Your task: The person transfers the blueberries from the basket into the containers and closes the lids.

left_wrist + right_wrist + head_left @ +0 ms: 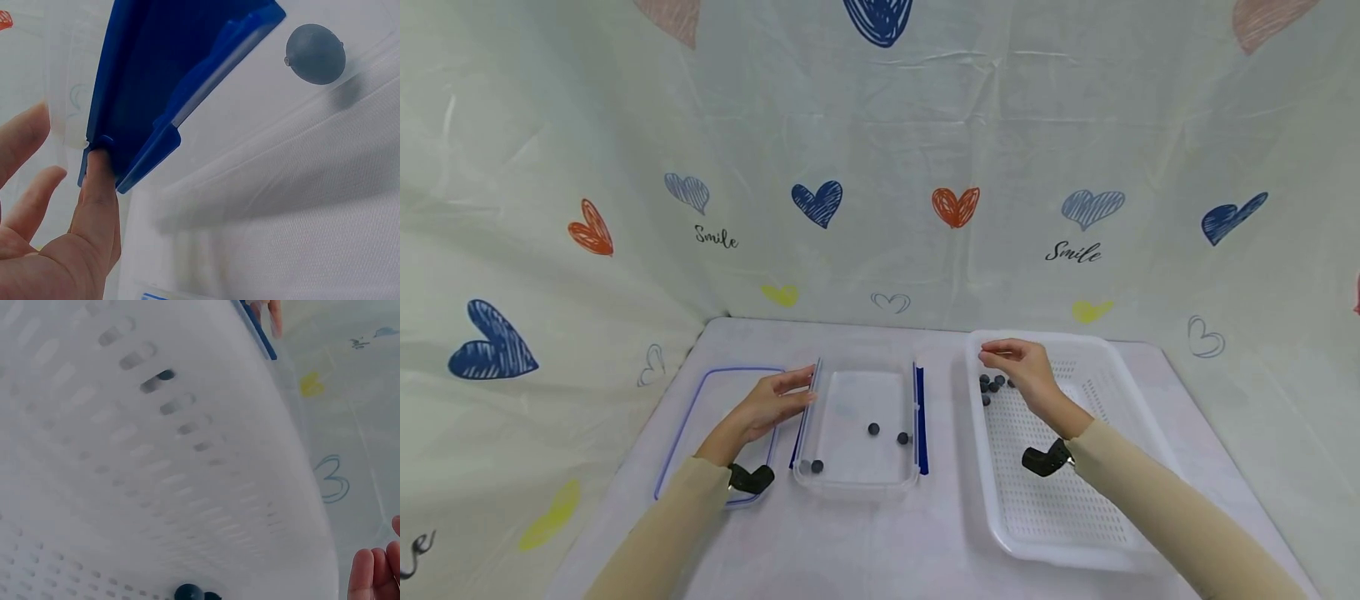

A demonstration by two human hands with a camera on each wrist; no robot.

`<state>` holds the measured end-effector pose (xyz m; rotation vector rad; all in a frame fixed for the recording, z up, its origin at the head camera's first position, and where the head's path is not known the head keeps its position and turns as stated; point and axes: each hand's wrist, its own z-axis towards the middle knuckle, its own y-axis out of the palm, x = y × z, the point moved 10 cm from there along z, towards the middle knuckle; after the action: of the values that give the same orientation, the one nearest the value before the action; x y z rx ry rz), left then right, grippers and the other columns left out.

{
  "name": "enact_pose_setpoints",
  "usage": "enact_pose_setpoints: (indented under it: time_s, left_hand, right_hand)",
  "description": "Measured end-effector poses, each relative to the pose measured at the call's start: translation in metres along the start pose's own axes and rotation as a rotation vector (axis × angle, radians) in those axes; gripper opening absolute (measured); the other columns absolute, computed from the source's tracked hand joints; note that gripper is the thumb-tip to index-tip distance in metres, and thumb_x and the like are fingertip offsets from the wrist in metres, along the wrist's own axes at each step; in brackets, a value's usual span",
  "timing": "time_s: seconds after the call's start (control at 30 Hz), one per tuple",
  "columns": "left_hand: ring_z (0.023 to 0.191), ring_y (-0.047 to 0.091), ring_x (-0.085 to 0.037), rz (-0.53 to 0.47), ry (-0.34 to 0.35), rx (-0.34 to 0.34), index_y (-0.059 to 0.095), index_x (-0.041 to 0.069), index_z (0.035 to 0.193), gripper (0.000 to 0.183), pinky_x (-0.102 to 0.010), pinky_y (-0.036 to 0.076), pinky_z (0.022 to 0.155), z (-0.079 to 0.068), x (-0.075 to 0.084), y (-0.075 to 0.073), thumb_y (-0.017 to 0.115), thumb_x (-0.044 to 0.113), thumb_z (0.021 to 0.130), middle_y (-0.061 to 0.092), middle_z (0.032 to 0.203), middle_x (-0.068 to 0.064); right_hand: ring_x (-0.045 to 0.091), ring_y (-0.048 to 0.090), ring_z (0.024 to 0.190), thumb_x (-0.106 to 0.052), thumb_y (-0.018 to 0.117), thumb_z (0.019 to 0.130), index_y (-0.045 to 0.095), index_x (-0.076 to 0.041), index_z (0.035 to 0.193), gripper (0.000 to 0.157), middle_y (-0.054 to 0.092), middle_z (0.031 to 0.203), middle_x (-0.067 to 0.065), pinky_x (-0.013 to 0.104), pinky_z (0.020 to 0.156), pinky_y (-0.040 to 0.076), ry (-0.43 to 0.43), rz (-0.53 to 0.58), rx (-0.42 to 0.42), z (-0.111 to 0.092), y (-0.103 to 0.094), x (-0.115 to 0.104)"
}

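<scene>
A clear plastic box [857, 487] with blue side latches holds a few dark grey balls [873, 429]. Along its left wall is my left hand [767, 406], one finger touching the blue latch [206, 56] in the left wrist view. A ball with small nubs [315, 54] shows near that latch. Over the far left corner of the white perforated tray [1052, 500] hovers my right hand [1022, 364], fingers fairly straight and close together. No object shows at its fingertips [361, 565]. Several dark balls [994, 387] lie in the tray just below this hand.
A clear lid with a blue rim [681, 429] lies flat to the left of the box, partly under the left forearm. The white-covered table [865, 550] ends at the back against a hanging cloth [880, 133] printed with hearts.
</scene>
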<state>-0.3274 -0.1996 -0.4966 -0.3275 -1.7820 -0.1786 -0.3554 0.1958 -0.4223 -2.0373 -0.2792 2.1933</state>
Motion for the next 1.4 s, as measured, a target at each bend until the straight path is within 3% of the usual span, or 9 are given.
enact_pose_setpoints:
  time_s: [0.3, 0.77, 1.13, 1.4]
  left_hand:
    - [0.120, 0.056, -0.018, -0.009, -0.009, 0.014, 0.037, 0.005, 0.154, 0.069, -0.031, 0.048, 0.102, -0.002, -0.003, -0.002, 0.071, 0.012, 0.094, 0.032, 0.155, -0.025]
    - [0.119, 0.057, -0.018, -0.019, -0.009, 0.014, 0.036, 0.004, 0.154, 0.069, -0.031, 0.048, 0.101, -0.003, -0.004, -0.002, 0.071, 0.012, 0.094, 0.032, 0.155, -0.025]
    - [0.117, 0.058, -0.016, -0.020, -0.011, 0.014, 0.037, 0.005, 0.154, 0.067, -0.029, 0.049, 0.100, 0.000, -0.006, -0.002, 0.069, 0.012, 0.095, 0.032, 0.155, -0.024]
    - [0.124, 0.054, -0.022, -0.008, 0.004, -0.002, 0.036, 0.007, 0.154, 0.067, -0.031, 0.047, 0.103, 0.001, -0.004, -0.001, 0.068, 0.012, 0.096, 0.031, 0.156, -0.023]
  right_hand:
    - [0.003, 0.064, 0.087, -0.016, 0.074, 0.092, 0.065, 0.012, 0.120, 0.040, 0.072, 0.110, 0.014, 0.027, 0.085, 0.051, 0.069, -0.088, -0.011, -0.008, -0.008, 0.031]
    - [0.010, 0.065, 0.092, -0.011, 0.077, 0.088, 0.070, 0.009, 0.110, 0.030, 0.072, 0.107, 0.016, 0.019, 0.079, 0.052, 0.080, -0.220, -0.010, -0.012, -0.006, 0.076]
    - [0.009, 0.066, 0.087, -0.011, 0.078, 0.088, 0.071, 0.008, 0.107, 0.028, 0.072, 0.104, 0.016, 0.016, 0.073, 0.053, 0.093, -0.229, 0.009, -0.016, -0.005, 0.094]
    - [0.011, 0.066, 0.086, -0.006, 0.078, 0.086, 0.070, 0.009, 0.108, 0.028, 0.072, 0.102, 0.017, 0.016, 0.073, 0.054, 0.080, -0.218, 0.012, -0.013, -0.004, 0.100]
